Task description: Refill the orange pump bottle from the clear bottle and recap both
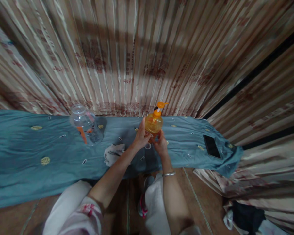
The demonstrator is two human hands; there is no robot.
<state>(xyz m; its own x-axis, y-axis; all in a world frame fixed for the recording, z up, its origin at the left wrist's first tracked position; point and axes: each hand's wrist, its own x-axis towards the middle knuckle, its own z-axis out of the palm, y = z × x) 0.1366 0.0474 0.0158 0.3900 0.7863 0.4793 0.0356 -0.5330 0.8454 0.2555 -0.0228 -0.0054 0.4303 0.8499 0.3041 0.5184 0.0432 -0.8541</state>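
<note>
Between my two hands is a clear pump bottle (154,123) with yellow-orange liquid and an orange pump head, held tilted a little above the cloth. My left hand (142,136) is closed around its left side. Lower down on the right, my right hand (160,143) grips it near the base. Below my hands a small white ring-shaped thing (147,146) shows; I cannot tell what it is. A crumpled whitish cloth (113,154) lies beside my left forearm. Further left stands a clear plastic jar (85,125) with orange markings and an uncovered mouth.
A blue-green patterned cloth (63,150) covers the long surface before me. Toward its right end lies a black phone (212,146). Pleated curtains (137,58) hang behind and to the right. Dark fabric (248,215) lies low at the right, near the brown tiled floor (193,195).
</note>
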